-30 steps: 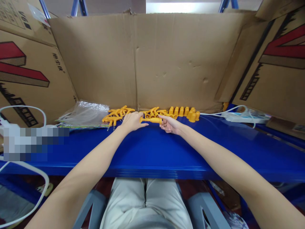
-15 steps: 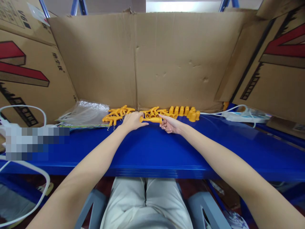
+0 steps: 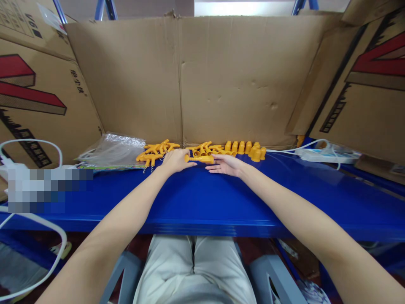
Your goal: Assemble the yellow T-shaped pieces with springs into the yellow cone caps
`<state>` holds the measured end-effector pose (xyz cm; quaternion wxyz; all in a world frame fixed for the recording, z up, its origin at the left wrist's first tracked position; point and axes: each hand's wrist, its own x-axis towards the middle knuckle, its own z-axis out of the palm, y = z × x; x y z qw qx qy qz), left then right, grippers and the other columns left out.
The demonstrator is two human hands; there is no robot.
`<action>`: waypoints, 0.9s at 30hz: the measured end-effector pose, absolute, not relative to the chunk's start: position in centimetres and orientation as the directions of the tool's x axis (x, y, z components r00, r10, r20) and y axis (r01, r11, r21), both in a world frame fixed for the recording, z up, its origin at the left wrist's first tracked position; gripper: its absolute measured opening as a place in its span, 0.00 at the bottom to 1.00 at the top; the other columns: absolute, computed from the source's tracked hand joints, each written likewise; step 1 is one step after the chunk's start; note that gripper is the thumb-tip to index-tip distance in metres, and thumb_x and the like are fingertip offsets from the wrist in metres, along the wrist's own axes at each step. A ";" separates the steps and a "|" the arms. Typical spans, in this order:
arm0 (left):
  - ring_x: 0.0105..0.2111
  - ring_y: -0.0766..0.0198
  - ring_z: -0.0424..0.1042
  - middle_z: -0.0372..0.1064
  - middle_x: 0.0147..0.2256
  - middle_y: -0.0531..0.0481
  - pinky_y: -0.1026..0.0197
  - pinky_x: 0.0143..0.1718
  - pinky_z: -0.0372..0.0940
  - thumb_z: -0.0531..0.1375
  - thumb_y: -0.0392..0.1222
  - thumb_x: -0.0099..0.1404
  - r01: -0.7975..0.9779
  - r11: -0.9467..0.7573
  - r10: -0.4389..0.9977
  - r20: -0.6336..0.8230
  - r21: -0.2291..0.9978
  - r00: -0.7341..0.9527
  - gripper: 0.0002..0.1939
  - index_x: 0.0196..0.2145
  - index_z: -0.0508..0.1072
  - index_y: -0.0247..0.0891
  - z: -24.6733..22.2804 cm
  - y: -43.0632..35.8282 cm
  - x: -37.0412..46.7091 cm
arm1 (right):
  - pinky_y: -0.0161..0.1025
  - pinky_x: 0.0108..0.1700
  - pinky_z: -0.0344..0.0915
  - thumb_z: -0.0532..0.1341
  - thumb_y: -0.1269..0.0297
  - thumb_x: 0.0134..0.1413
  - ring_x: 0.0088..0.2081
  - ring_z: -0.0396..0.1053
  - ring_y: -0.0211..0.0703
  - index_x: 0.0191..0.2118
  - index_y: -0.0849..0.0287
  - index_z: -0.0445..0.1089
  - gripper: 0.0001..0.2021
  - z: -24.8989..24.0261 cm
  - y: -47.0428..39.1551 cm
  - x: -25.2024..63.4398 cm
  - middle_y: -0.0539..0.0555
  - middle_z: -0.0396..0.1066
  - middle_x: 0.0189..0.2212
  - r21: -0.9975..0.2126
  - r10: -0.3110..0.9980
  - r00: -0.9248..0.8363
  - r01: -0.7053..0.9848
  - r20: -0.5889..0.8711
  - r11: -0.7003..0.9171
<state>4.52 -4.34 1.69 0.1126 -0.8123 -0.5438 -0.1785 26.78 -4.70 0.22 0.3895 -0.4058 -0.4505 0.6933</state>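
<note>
Pinching a yellow plastic rod (image 3: 202,159) with my left hand (image 3: 176,161).
My right hand (image 3: 225,165) is lying spread flat at the rod's 4 o'clock.

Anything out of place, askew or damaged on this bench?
Mostly tidy. The yellow plastic caps stand in a row, but two at its right end sit out of line. The tall brown cardboard backing sheet is dented and creased. The yellow T-shaped plastic pieces lie in a loose heap beside the left hand.

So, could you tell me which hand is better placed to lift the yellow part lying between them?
Probably the left hand: its grip is already closed on one end of the yellow part, while the right hand lies open and flat beside it.
</note>
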 end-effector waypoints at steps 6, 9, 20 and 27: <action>0.48 0.49 0.72 0.74 0.48 0.42 0.55 0.45 0.65 0.60 0.62 0.58 0.908 -0.412 0.863 0.353 0.075 0.363 0.32 0.55 0.68 0.42 1.6 -4.7 4.6 | 0.35 0.36 0.73 0.55 0.74 0.61 0.30 0.74 0.37 0.35 0.59 0.65 0.05 0.9 -5.0 26.4 0.51 0.69 0.26 -0.940 0.958 -0.233 -0.254 -0.170 -0.229; 0.54 0.48 0.69 0.65 0.58 0.39 0.53 0.49 0.64 0.62 0.61 0.58 0.880 -0.454 0.853 0.356 0.141 0.383 0.46 0.67 0.50 0.43 1.2 -4.7 4.5 | 0.34 0.34 0.71 0.55 0.78 0.56 0.26 0.72 0.34 0.35 0.59 0.65 0.07 1.6 -5.0 27.0 0.51 0.71 0.28 -0.948 0.990 -0.117 -0.299 -0.079 -0.111; 0.47 0.54 0.73 0.74 0.47 0.41 0.56 0.48 0.65 0.57 0.50 0.64 0.839 -0.537 0.819 0.293 0.088 0.493 0.28 0.58 0.66 0.35 0.9 -4.0 4.5 | 0.36 0.34 0.68 0.59 0.70 0.42 0.31 0.67 0.35 0.34 0.55 0.60 0.10 3.7 0.9 30.6 0.50 0.66 0.38 -0.788 0.731 0.301 0.160 0.613 0.595; 0.42 0.55 0.74 0.75 0.43 0.44 0.58 0.42 0.67 0.57 0.50 0.63 0.828 -0.554 0.811 0.280 0.087 0.514 0.26 0.57 0.68 0.36 0.9 -3.9 4.4 | 0.47 0.50 0.62 0.56 0.70 0.44 0.45 0.65 0.46 0.34 0.55 0.60 0.08 2.8 3.5 31.3 0.55 0.66 0.39 -0.588 0.622 0.195 0.617 0.758 0.523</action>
